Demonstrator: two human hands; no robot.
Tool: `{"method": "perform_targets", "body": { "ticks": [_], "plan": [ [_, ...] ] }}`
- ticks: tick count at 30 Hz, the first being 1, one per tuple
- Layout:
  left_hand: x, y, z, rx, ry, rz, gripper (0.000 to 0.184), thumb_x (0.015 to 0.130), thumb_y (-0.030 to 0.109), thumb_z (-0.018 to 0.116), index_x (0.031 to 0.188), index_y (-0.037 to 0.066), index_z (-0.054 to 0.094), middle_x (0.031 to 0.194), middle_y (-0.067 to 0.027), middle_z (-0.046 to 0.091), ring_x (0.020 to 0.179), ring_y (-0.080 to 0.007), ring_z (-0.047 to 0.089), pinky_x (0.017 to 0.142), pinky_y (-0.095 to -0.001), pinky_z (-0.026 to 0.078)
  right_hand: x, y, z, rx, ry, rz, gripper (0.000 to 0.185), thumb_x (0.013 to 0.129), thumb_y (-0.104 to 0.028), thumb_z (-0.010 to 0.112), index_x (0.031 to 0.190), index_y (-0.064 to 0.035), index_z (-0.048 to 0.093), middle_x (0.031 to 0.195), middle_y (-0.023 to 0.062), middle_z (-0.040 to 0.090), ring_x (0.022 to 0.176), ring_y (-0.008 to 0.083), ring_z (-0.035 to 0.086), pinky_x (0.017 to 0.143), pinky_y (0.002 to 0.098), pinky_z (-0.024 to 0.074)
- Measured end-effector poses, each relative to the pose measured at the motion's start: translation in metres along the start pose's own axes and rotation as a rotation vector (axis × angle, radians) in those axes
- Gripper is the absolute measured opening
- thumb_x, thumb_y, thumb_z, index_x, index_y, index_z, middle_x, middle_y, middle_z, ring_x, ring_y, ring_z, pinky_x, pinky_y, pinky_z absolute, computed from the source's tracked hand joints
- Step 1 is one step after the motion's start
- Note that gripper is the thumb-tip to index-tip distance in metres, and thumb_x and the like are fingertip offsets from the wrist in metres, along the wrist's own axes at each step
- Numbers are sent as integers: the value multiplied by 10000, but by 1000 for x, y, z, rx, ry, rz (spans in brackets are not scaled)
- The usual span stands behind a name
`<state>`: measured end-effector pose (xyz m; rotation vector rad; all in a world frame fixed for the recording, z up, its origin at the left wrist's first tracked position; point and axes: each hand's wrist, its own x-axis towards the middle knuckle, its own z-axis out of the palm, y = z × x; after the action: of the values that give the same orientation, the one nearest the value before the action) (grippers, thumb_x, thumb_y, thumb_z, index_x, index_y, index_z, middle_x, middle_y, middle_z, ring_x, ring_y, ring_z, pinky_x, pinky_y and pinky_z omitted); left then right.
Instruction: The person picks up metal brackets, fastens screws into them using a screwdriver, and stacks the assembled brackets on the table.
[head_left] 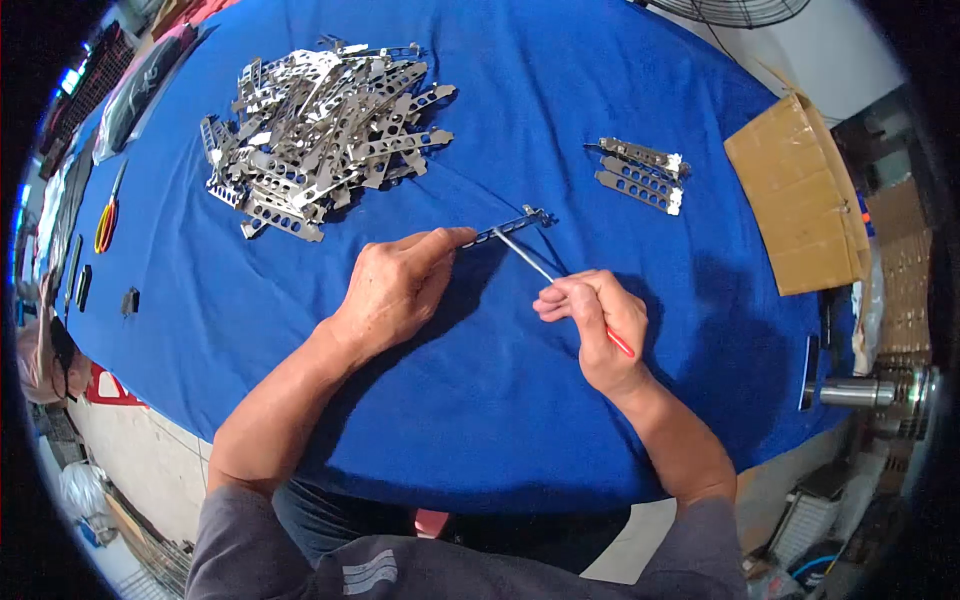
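My left hand [400, 285] is closed around one end of a perforated metal bracket [490, 235], a narrow strip with round holes and a bent tab at its far end. My right hand [600, 325] grips a thin red-handled metal rod [527, 258]. The rod's tip meets the bracket near the middle of its length; whether it sits inside a hole I cannot tell. Beyond my left hand rises a large heap of similar brackets [320, 135]. To the right, a few more brackets [640, 178] lie side by side, apart from the heap.
Blue cloth [480, 400] covers the table. Orange-handled scissors [107, 225] and small dark objects [130, 300] lie at left. A cardboard box [795, 195] stands at the right edge, a metal cylinder [857, 392] below it. A fan [735, 8] is at the back.
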<state>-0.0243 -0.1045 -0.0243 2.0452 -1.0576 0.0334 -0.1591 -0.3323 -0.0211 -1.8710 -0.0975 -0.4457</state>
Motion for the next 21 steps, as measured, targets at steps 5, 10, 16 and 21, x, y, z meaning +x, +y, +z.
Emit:
{"method": "perform_targets", "body": {
  "ticks": [5, 10, 16, 21],
  "plan": [
    [1, 2, -1, 11, -20, -40, 252, 987, -6, 636, 1222, 32, 718, 857, -179, 721, 692, -307, 705, 652, -398, 553, 0, 5, 1, -21, 15, -94, 232, 1101, -131, 566, 1007, 56, 667, 875, 149, 759, 820, 215, 780, 718, 325, 633],
    [0, -1, 2, 11, -5, -37, 246, 1005, 6, 640, 1237, 27, 719, 830, -151, 706, 677, -225, 681, 645, -361, 539, -2, 9, -3, 23, 11, -72, 213, 1090, -126, 584, 989, 45, 658, 869, 145, 752, 795, 211, 773, 703, 326, 614],
    [2, 7, 0, 32, -9, -58, 249, 1005, 16, 645, 1243, 28, 720, 764, -111, 665, 650, -173, 636, 617, -330, 510, -1, 7, 1, 21, 57, -83, 190, 1085, -117, 581, 977, 23, 648, 832, 131, 718, 736, 219, 745, 660, 340, 577],
    [2, 7, 1, 89, -17, -48, 259, 991, 1, 644, 1236, 40, 718, 746, -117, 663, 624, -222, 667, 598, -356, 519, -1, 11, 4, 30, 94, -97, 199, 1083, -122, 586, 947, 15, 636, 797, 127, 688, 705, 228, 728, 631, 365, 553]
  ]
}}
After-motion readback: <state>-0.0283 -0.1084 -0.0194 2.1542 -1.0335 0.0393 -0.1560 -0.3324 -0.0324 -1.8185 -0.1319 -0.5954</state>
